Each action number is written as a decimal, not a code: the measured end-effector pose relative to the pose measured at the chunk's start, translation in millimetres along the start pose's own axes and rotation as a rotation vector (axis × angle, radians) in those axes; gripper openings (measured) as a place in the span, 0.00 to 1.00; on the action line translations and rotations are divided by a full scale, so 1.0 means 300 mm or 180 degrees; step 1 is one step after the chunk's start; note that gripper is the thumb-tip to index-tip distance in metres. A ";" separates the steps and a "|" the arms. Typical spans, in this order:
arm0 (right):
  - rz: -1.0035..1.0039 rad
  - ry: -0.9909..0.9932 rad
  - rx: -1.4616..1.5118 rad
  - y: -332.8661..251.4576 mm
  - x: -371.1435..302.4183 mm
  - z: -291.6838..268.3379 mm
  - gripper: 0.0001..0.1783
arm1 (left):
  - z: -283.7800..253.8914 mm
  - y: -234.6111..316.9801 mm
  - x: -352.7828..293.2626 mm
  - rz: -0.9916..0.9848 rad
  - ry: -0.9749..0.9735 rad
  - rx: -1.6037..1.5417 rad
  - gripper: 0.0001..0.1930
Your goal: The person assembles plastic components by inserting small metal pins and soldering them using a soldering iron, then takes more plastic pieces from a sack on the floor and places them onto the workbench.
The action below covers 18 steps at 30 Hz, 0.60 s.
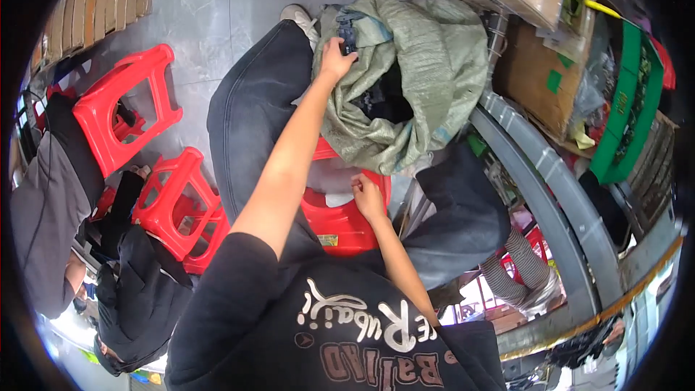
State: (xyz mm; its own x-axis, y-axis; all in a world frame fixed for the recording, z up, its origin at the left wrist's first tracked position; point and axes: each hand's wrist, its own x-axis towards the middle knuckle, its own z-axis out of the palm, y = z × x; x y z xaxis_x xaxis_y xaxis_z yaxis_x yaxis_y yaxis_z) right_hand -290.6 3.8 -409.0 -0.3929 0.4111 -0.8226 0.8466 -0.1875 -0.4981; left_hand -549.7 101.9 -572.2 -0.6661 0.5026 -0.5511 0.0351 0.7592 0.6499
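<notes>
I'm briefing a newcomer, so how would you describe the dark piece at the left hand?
Find the big grey-green woven sack in front of the person. At its upper-left side, follow the left hand to the small dark piece in its fingers. Unlike the dark things inside the sack's opening, this one is outside the opening, in the hand.

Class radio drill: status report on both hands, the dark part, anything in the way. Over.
Left hand gripping dark part at edge of sack. Right hand above red stool, grip unclear. Sack folds partly hide dark contents.
</notes>
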 end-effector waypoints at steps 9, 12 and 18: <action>0.0143 -0.0129 -0.0167 -0.026 0.103 0.047 0.12 | 0.043 0.058 0.075 -0.0672 -0.0068 0.0940 0.21; 0.0141 -0.0063 -0.0162 -0.048 0.107 0.038 0.11 | 0.021 0.102 0.022 -0.0449 0.0459 0.0751 0.20; 0.0137 0.0020 -0.0148 -0.071 0.074 0.019 0.10 | -0.100 0.205 -0.169 0.0191 0.1564 -0.0550 0.16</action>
State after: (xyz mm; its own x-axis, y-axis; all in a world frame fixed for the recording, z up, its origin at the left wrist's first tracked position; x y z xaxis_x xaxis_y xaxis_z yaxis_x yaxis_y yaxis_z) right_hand -319.4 11.9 -418.1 -0.3537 0.4092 -0.8411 0.8785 -0.1634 -0.4489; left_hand -536.2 110.8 -488.5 -0.9390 0.2584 -0.2269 -0.0119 0.6349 0.7725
